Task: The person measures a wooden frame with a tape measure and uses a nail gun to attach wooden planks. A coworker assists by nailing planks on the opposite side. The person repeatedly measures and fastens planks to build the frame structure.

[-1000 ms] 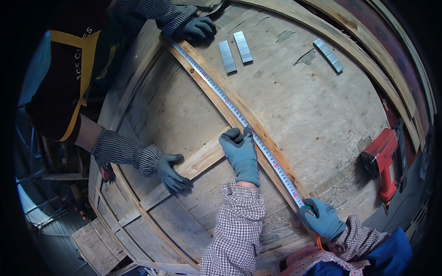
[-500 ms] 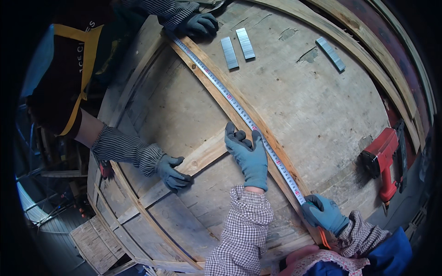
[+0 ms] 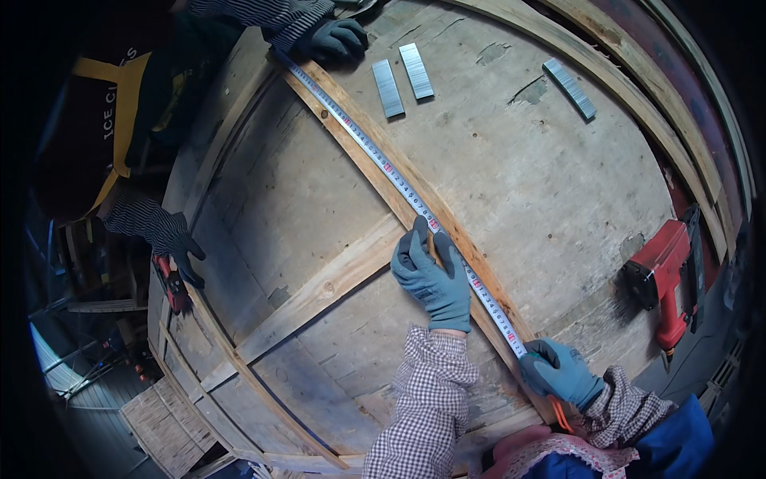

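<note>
A metal tape measure blade (image 3: 388, 168) runs diagonally along a wooden strip (image 3: 459, 239) on a large plywood panel (image 3: 527, 191). My left hand (image 3: 432, 283), in a blue-grey glove, rests over the blade near its middle, thumb and forefinger apart at its edges. Closer to me, my right hand (image 3: 561, 372), gloved alike, is closed around the blade's near end; the case is hidden in it, and an orange strap (image 3: 561, 415) hangs below. A co-worker's gloved hand (image 3: 339, 40) lies beside the far end. The co-worker's other hand (image 3: 188, 255) is by a red and black tool (image 3: 172, 289).
Three strips of staples (image 3: 416, 71) lie on the panel's far part. On the right stands a red staple gun (image 3: 666, 279). A crosswise wooden batten (image 3: 327, 289) meets the measured strip from the left. Curved-looking planks (image 3: 614, 64) line the far right edge.
My left forefinger has come in against the blade. The co-worker's nearer hand has drawn back left from the crosswise batten to the red and black tool. My right hand is nearly still.
</note>
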Tool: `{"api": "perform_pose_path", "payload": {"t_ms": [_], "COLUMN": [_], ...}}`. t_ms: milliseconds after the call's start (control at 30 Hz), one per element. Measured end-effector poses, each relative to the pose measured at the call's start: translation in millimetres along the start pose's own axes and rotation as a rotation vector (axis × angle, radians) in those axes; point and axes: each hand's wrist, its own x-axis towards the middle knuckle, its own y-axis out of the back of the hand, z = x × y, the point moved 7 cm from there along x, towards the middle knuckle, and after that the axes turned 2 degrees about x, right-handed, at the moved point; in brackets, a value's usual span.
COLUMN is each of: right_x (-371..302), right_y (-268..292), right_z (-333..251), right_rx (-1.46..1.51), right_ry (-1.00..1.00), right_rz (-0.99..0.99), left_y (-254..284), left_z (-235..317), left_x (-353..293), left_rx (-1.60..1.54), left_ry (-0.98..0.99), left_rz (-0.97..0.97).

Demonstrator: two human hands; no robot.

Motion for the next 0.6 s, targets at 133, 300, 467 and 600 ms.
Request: {"api": "perform_pose_path", "payload": {"t_ms": [133, 300, 467, 600], "right_x": [-2, 0, -1, -1], "right_y": [-1, 1, 0, 3], "right_z": [-3, -1, -5, -8], "right_rx": [0.024, -0.037, -0.075, -0.260], "right_ry": [-0.012, 0.000, 0.007, 0.097], "right_rz": [0.009, -0.008, -0.010, -0.004], "left_y": [2, 0, 3, 10], "left_z": [0, 1, 3, 11], "left_x": [1, 3, 6, 14], "left_rx": [-0.006, 0.041, 0.036, 0.226], "left_ry": [-0.020, 0.007, 0.021, -0.164], "left_rz": [0.013, -0.061, -0.083, -0.210]}}
